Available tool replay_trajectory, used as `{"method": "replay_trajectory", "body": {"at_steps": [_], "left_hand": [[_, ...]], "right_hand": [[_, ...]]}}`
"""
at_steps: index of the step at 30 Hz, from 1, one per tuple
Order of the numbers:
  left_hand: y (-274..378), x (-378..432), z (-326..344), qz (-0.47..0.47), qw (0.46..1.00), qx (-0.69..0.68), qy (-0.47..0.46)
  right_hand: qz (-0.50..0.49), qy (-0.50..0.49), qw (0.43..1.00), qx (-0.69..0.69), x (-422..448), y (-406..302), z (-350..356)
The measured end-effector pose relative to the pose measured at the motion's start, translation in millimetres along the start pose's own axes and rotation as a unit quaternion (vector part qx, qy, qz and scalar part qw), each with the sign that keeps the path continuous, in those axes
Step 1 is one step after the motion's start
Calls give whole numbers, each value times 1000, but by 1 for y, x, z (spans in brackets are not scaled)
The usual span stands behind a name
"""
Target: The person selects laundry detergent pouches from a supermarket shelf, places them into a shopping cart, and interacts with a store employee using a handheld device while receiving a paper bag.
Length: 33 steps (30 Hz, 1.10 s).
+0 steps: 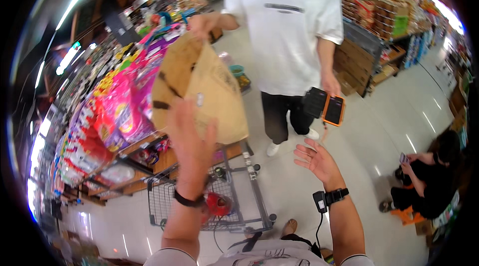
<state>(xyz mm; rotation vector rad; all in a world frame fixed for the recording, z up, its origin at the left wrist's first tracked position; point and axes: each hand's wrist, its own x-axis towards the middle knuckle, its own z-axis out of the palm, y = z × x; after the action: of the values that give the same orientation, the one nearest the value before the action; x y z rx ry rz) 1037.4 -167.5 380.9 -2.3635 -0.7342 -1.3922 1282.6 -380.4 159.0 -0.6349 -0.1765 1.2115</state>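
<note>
My left hand (191, 131) is raised and blurred, its fingers apart, in front of a large tan tote bag (219, 97). Whether it touches the bag I cannot tell. The bag hangs by its top from the hand (204, 24) of a person in a white T-shirt. That person's other hand (331, 83) holds a phone in an orange case (333, 110) with a black flap. Below the phone, my right hand (318, 159) is open and empty, palm turned up. A wire shopping cart (164, 202) stands under my left forearm, carrying a red package (217, 204).
Colourful detergent bags (127, 116) fill a wooden shelf on the left. Packaged goods (389, 11) are stacked on a shelf at the upper right. Someone in black (430, 183) sits on an orange stool (407, 215) at the right, holding a phone. Pale glossy tiles (396, 127) cover the floor.
</note>
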Motion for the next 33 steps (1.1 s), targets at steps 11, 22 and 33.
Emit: {"method": "replay_trajectory", "body": {"at_steps": [11,22,33], "left_hand": [[-39,18,-3,55,974,-134,-172],[46,-57,-51,121,914,-341,-183],[-40,-163,-63,-70,862,-335,-373]], "right_hand": [[64,-97,981,-157,29,32,96],[106,30,961,-253,-64,55,43],[59,117,952,-277,-136,117,20]]}}
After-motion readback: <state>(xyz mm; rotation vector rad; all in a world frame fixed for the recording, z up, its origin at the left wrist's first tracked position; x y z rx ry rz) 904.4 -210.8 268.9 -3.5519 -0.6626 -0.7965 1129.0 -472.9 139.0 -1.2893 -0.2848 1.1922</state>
